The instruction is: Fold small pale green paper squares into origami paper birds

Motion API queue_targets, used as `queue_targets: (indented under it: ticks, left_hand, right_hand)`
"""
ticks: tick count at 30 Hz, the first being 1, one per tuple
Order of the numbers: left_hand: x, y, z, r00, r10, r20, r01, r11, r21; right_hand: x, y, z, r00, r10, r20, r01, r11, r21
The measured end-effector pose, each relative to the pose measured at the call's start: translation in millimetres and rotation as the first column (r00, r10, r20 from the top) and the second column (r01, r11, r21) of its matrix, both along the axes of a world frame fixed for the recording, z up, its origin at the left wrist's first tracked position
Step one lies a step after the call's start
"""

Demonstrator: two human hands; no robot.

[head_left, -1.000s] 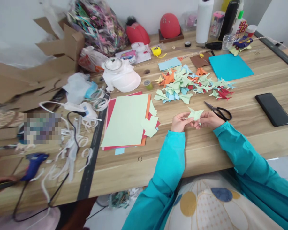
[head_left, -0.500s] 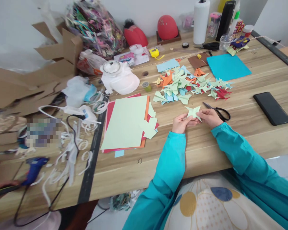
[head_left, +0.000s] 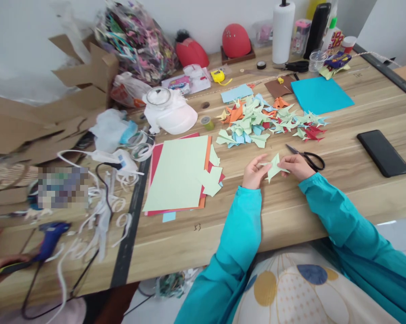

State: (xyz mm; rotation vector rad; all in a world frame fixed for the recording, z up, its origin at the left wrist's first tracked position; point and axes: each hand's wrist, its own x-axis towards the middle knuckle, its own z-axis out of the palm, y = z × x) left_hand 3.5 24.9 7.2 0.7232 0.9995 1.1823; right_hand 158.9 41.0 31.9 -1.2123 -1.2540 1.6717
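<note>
Between my two hands is a pale green folded paper star (head_left: 273,168) with pointed arms, held just above the table. My left hand (head_left: 254,172) pinches its left side between thumb and fingers, the other fingers partly spread. On the right side, my right hand (head_left: 295,166) grips a point of it with closed fingertips. Black-handled scissors (head_left: 313,160) lie beside my right hand, partly hidden by it. Beyond my hands spreads a pile of folded paper pieces (head_left: 252,118) in green, orange, blue and red. To the left rests a stack of coloured paper sheets (head_left: 178,173), pale green on top.
A black phone (head_left: 383,153) lies at the right, blue sheets (head_left: 321,95) behind. Rolls, bottles and red domed objects line the wall. At the left are cables, white strips and a blue glue gun (head_left: 51,238) near another person's hand (head_left: 7,265).
The paper star has turned in my fingers, with one point now facing up and one down. My left fingers have lifted and spread a little. The other things stay in place.
</note>
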Motion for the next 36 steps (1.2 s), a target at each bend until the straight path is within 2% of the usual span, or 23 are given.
queue_targets:
  ticks: [3,5,9,12,18,27,36]
  left_hand:
    - [-1,1,-4.2,0.999,0.001,-0.049,0.001,0.999,0.032]
    - [-2,2,-6.6,0.997,0.06,-0.05,-0.058,0.998,0.04]
    - [-3,3,-9.9,0.985,0.163,-0.057,-0.16,0.986,0.057]
    - [-2,3,-9.9,0.985,0.148,-0.093,-0.14,0.987,0.081]
    - [1,-1,-3.3,0.996,0.06,-0.066,-0.058,0.998,0.031]
    - [0,0,-1.8,0.996,0.075,-0.045,-0.073,0.996,0.053]
    - [-3,0,1.8,0.99,-0.006,0.141,0.02,0.994,-0.104]
  right_hand:
    - [-2,0,-0.2,0.996,-0.083,-0.04,0.084,0.996,0.027]
    - [-2,0,0.0,0.988,-0.133,-0.081,0.134,0.991,0.01]
    - [-2,-1,0.8,0.994,0.001,-0.105,-0.007,0.999,-0.048]
    - [-3,-2,-0.7,0.993,0.103,-0.05,-0.103,0.995,-0.001]
    - [-2,-2,-3.0,0.999,0.024,-0.041,-0.021,0.997,0.069]
    - [-2,-3,-2.2,0.987,0.161,0.017,-0.161,0.977,0.138]
    - [-4,-5,-3.1,0.982,0.18,0.058,-0.188,0.963,0.194]
